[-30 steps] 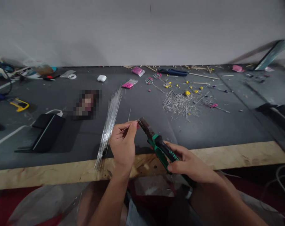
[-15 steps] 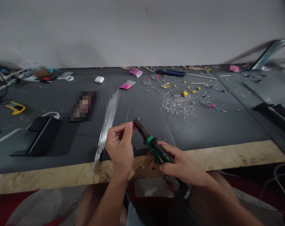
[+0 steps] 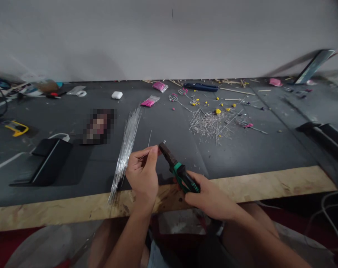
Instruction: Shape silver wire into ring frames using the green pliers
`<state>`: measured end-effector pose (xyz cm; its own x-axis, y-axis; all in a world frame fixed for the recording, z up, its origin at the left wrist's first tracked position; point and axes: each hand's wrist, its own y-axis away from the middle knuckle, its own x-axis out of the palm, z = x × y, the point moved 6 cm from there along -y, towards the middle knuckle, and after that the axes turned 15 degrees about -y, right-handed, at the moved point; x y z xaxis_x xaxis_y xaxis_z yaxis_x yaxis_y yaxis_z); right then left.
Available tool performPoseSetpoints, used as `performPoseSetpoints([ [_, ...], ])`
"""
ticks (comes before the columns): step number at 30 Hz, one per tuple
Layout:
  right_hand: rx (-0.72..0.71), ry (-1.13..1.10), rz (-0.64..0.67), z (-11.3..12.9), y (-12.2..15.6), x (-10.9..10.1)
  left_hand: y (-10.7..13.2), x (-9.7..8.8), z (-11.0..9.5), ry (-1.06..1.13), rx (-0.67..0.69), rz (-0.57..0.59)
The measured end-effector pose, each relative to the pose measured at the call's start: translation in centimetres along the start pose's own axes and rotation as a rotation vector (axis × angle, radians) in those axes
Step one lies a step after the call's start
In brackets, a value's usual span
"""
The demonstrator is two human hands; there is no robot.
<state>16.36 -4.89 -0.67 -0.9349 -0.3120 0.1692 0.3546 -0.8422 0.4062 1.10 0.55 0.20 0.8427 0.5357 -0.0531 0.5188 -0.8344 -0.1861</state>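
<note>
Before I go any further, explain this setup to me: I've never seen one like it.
There is no machine here: these are a person's two bare hands. The one view comes from a camera worn on the head, looking forward and down. The left hand pinches a thin wire; the right hand grips green and black pliers, their tip at the left fingertips. On the dark table lie a long wire bundle beside the left hand, a heap of wire bits farther right, and, toward the wall, two pink packets and a white case.
</note>
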Motion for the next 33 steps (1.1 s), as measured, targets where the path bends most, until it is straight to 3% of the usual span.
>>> performPoseSetpoints([
  [8,-0.061,-0.012,-0.014,0.0,0.0,0.7,0.2,-0.3,-0.7,0.024,0.018,-0.034],
  [17,-0.117,0.065,-0.05,0.4,-0.1,0.1,0.5,0.5,0.7,0.081,-0.153,0.164],
  [33,-0.329,0.219,-0.079,1.4,0.6,-0.3,0.9,0.7,0.3,0.181,-0.264,0.204],
])
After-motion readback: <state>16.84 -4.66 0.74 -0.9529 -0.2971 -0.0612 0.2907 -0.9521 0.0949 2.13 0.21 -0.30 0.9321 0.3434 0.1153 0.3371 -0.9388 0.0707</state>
